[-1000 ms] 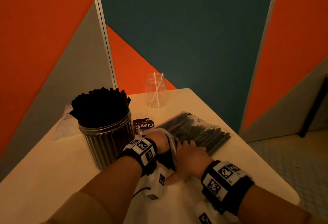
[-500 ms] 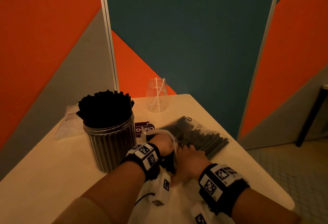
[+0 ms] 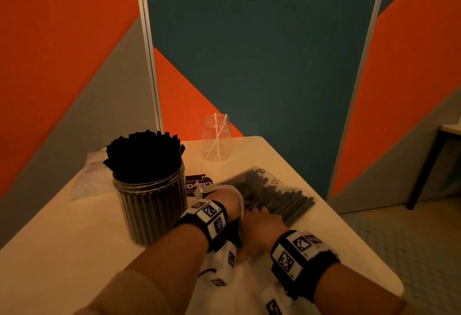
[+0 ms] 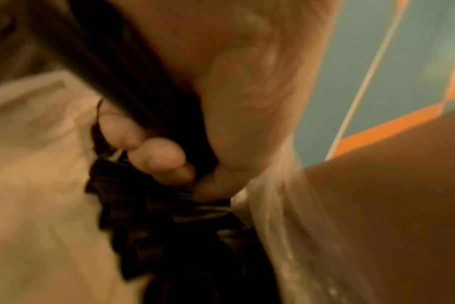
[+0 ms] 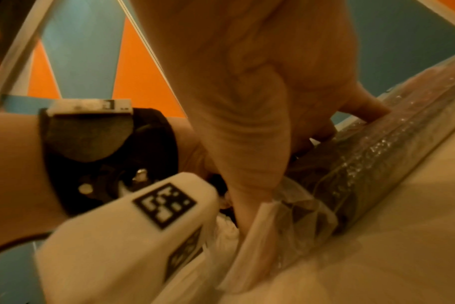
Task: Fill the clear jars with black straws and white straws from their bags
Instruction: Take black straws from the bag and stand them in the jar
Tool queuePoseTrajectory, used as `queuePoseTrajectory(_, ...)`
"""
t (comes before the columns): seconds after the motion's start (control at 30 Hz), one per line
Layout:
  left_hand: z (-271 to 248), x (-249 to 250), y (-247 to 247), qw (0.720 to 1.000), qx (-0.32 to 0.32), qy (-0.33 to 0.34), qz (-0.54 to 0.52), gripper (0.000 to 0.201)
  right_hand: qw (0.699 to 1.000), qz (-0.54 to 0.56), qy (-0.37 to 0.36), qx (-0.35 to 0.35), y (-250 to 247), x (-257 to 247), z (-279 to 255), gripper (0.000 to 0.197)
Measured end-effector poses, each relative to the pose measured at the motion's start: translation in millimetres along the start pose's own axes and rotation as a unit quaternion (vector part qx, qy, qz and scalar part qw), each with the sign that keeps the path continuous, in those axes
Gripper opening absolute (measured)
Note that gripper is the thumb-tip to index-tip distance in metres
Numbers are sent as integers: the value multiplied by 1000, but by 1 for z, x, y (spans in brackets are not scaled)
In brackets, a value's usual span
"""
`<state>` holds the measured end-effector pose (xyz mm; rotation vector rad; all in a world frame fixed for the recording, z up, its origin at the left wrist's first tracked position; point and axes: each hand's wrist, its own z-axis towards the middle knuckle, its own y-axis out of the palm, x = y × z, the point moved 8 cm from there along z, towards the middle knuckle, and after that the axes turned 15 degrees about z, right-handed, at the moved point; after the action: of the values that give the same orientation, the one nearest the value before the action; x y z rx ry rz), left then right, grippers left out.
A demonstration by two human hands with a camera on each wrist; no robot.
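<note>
Cream table (image 3: pixel 74 252), orange-teal panels behind. Left hand (image 3: pixel 225 203) grips black straws inside the bag (image 3: pixel 279 195) mouth; right hand (image 3: pixel 262 227) pinches its rim. Full jar (image 3: pixel 149 202) at 10 o'clock, near-empty jar (image 3: pixel 216 137) at 12. Risk: snagging plastic could scatter straws.

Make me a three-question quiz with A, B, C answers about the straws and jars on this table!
1. Where is the big jar of black straws?
A. left of the hands
B. on the floor
C. inside the bag

2. How many white straws stand in the small jar?
A. none
B. two
C. ten

3. What is the left hand doing?
A. waving
B. resting flat
C. reaching into the bag of black straws

Answers: A, it stands left of both wrists; B, two crossed straws show; C, its fingers curl on black straws.
</note>
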<state>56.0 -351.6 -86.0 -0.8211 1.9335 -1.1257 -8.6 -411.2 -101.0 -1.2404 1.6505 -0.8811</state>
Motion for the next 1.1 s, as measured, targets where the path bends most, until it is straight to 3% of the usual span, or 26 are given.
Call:
queuePoseTrajectory(0.13,-25,-18,3,995,74,-38,-55,29,1000,-7,-2,-6,2,0,2,121)
queuePoseTrajectory(0.37,-107,-58,36,985,61,-92,-133,15,1000,9,-24,10,-2,-3,-4,102)
queuePoseTrajectory(0.5,-163,-84,47,979,57,-104,-166,21,1000,5,-19,9,-4,-3,-9,102)
queuePoseTrajectory(0.63,-203,-96,44,975,100,-84,-178,17,997,73,-31,-1,-2,-6,-9,114)
queuePoseTrajectory(0.7,-210,-97,41,968,126,-75,-202,17,985,159,-68,-20,-6,-13,-13,117)
queuePoseTrajectory(0.77,-212,-96,39,959,151,-67,-231,16,947,295,-129,-21,-24,-19,-27,117)
queuePoseTrajectory(0.83,-212,-93,37,951,171,-51,-253,15,876,426,-221,41,-62,-25,-48,110)
queuePoseTrajectory(0.93,-207,-82,28,933,193,1,-304,11,744,572,-303,165,-120,-21,-80,64)
queuePoseTrajectory(1.0,-204,-71,18,911,210,45,-353,14,718,569,-331,224,-141,-28,-96,58)
queuePoseTrajectory(1.1,-199,-60,3,886,228,80,-396,26,724,519,-372,262,-154,-51,-112,60)
